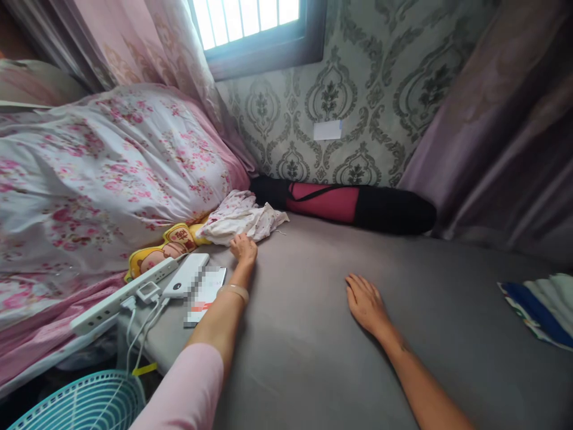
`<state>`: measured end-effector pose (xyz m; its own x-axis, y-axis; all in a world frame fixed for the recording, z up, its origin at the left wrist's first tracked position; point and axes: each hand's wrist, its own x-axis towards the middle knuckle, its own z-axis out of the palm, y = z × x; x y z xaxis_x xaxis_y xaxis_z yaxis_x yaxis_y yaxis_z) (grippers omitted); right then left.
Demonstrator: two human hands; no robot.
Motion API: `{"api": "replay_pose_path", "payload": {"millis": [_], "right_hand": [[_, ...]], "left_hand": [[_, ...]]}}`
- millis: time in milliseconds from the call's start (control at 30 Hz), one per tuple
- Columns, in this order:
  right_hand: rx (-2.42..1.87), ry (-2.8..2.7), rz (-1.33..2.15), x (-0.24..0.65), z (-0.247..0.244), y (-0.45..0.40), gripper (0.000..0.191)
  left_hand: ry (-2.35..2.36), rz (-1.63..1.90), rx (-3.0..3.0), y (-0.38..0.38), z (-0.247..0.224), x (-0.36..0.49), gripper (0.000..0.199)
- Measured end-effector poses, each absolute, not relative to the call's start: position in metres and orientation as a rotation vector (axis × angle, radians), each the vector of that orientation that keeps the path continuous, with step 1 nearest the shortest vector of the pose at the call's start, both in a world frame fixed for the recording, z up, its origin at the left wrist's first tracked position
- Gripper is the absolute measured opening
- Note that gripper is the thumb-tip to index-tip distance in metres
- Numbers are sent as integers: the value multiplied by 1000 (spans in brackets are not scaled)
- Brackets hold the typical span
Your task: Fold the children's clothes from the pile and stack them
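Observation:
A crumpled white cloth with small pink flowers (pixel 244 218) lies against the foot of the floral bedding. My left hand (pixel 244 248) is at its near edge, with the fingers curled onto the fabric; the fingertips are partly hidden. A thin string hangs from the cloth's right corner. Over the grey sheet (pixel 304 334), my right hand (pixel 364 301) is palm down with its fingers stretched out, holding nothing. Close to my left forearm are a white power bank (pixel 190 272) and a flat box or card (pixel 206 295), partly blurred out.
A white power strip (pixel 120 298) with plugs and cables runs along the left edge, beside a yellow cartoon cushion (pixel 156 254). A teal fan (pixel 85 406) stands below. Along the wall lies a black and red long bag (pixel 322 203). Folded cloths (pixel 544 304) sit far right.

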<state>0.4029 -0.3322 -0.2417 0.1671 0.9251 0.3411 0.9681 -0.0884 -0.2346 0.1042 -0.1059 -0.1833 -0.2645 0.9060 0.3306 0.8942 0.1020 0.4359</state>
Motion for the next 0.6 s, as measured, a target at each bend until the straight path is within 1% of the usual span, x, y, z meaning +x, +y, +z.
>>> {"api": "replay_pose_path", "payload": {"millis": [133,300,467,600], "right_hand": [[-2063,-1780,-137,401,-241,-333,45],[-2069,-1782,-137,400,-239,-334,45],[-2086,-1783,-145,400,-238,-335,46],[-2085,-1792,-162,401,-240,-334,46]], "left_hand": [[2223,765,1954,-98,-188,98,36],[2150,732,1937,-88,-191,95,37],[2127,773,1909,-87,-183,100,29],[2075,918,1925,-93,-173,120,27]]}}
